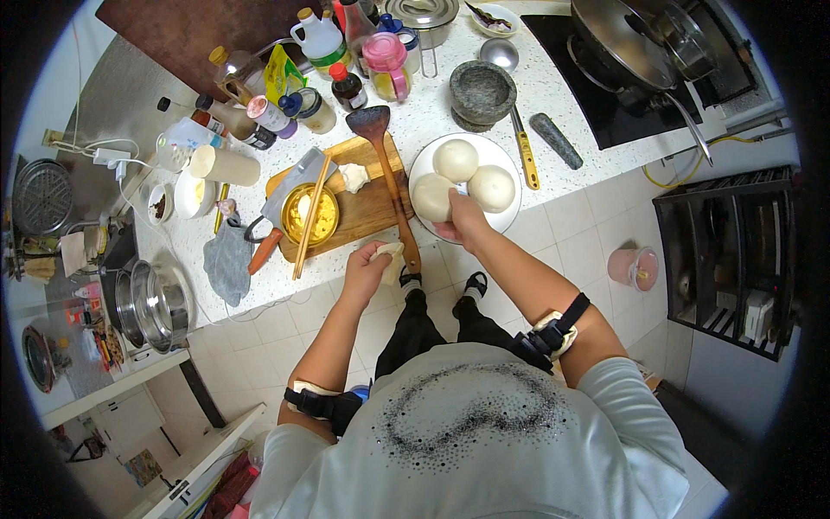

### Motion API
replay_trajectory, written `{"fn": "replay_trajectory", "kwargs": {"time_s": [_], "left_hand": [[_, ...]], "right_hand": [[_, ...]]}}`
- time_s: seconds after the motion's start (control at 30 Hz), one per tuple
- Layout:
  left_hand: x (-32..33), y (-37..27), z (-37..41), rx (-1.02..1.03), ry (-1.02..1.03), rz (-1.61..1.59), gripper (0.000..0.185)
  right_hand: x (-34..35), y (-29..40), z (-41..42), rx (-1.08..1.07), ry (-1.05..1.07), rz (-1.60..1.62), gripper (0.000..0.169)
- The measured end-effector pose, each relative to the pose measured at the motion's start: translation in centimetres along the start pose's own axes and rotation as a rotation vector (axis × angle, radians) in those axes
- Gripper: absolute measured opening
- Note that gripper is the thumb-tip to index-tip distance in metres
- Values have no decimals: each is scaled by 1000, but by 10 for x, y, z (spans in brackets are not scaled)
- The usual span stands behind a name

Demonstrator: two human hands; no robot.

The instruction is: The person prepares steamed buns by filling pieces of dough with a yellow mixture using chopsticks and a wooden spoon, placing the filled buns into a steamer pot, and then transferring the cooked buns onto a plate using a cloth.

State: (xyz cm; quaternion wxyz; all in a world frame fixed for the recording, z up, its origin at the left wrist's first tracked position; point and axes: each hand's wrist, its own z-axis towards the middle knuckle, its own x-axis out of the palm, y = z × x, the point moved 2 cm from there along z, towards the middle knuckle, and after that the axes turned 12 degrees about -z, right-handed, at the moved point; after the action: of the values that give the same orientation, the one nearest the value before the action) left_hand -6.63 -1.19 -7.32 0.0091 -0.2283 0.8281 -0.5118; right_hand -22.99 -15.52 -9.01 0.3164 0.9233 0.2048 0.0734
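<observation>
My left hand [366, 271] pinches a flat, pale piece [391, 265], perhaps bun or dough, in front of the counter's edge. On a white plate [509, 219] sit three smooth white steamed buns, and my right hand [465, 220] grips the nearest left bun [431, 193], thumb on its side and fingers low by the rim. Left of the plate, a wooden spatula [388, 165] lies across a wooden cutting board [363, 217]. A torn white lump [354, 177] rests on the board near a gold bowl [331, 228] of yellow egg-like food, with chopsticks [312, 217] across it.
A cleaver [295, 185] lies partly under the bowl. Behind the plate stand a stone mortar [483, 94] and its pestle [556, 141]. Bottles and jars [318, 107] crowd the back left. A wok [619, 45] occupies the cooktop at right; a grey cloth [227, 263] lies left.
</observation>
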Motion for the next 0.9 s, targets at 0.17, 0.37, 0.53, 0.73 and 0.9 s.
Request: {"fn": "replay_trajectory", "kwargs": {"time_s": [0.17,0.37,0.53,0.73,0.9], "left_hand": [[7,-14,3,27,-1,41,14],[13,-16,17,174,56,93,19],[53,-65,52,429,138,454,16],[140,-106,103,660,128,1190,35],[163,-86,137,544,364,1648,68]], "right_hand": [[-16,8,-58,-104,43,-278,45],[-74,35,-76,-986,-751,-1344,71],[-82,22,-36,-821,-765,-1390,85],[-82,16,-25,-821,-760,-1341,82],[-83,14,-22,-847,-783,-1248,73]]}}
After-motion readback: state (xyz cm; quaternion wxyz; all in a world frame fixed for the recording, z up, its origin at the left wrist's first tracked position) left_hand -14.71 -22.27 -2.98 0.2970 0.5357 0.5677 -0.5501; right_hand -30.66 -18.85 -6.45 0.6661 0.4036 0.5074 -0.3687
